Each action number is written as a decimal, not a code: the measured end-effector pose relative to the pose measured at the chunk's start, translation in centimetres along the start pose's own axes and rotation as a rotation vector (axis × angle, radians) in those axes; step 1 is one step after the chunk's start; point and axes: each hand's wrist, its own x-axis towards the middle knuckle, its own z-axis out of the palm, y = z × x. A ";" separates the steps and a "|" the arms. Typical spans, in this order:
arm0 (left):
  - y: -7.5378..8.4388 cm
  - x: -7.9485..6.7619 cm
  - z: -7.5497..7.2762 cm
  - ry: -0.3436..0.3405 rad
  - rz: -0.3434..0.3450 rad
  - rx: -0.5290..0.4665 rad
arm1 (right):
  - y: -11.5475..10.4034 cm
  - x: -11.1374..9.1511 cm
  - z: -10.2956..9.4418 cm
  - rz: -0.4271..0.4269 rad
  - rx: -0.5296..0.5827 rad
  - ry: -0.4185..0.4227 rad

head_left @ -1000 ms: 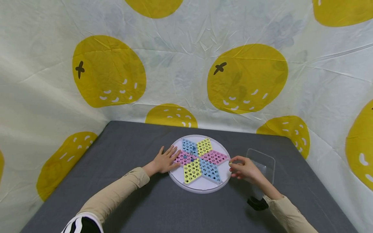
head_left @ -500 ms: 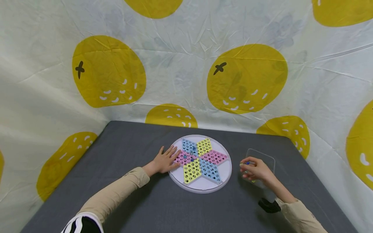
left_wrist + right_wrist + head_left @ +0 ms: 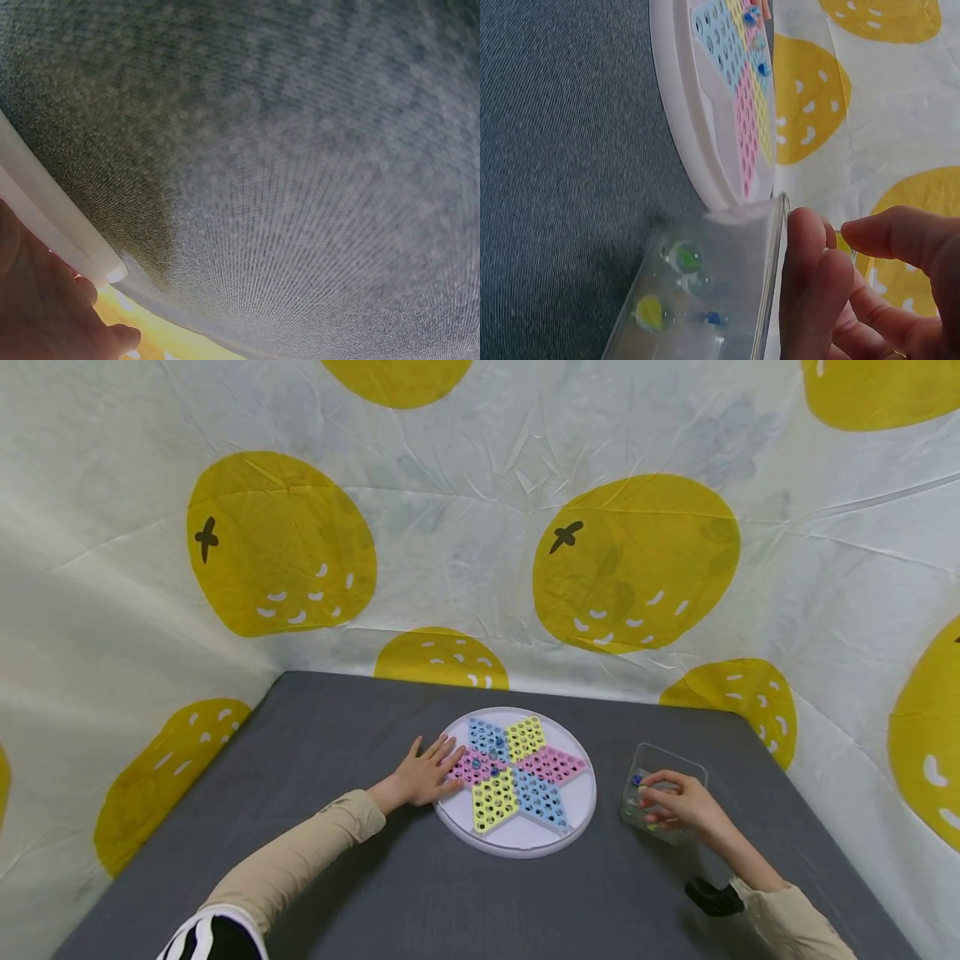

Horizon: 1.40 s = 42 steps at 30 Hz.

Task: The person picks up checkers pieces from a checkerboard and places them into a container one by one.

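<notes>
A person at a dark cloth-covered table (image 3: 375, 877) works a Chinese checkers board between two bare hands, with a clear plastic container (image 3: 742, 255) standing a short way off to the right. The right hand (image 3: 678, 806) is over the container, thumb and a finger closed in a pinch on a yellow-green marble (image 3: 843, 244), the other fingers bent loosely below. The left hand (image 3: 429, 775) lies flat with fingers spread across the left edge of the round white board (image 3: 517, 839), gripping nothing (a steadying hand, by the look of it).

Judging by the scene, the work is a gathering of marbles into the container, and it appears well past its start. Green (image 3: 687, 258), yellow (image 3: 651, 312) and blue marbles already sit inside, and the pinched one seems only a release away from joining them. Left on the board is a small cluster of bluish marbles (image 3: 476, 764), scattered where the pink and blue points of the star meet on the left. The remaining holes look mostly bare, though from the head camera they are too small to rule out a clear marble or two.
</notes>
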 end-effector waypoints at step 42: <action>-0.1 0.1 0.4 -0.004 -0.013 0.001 | 1.4 -0.7 -2.4 0.034 -0.037 0.012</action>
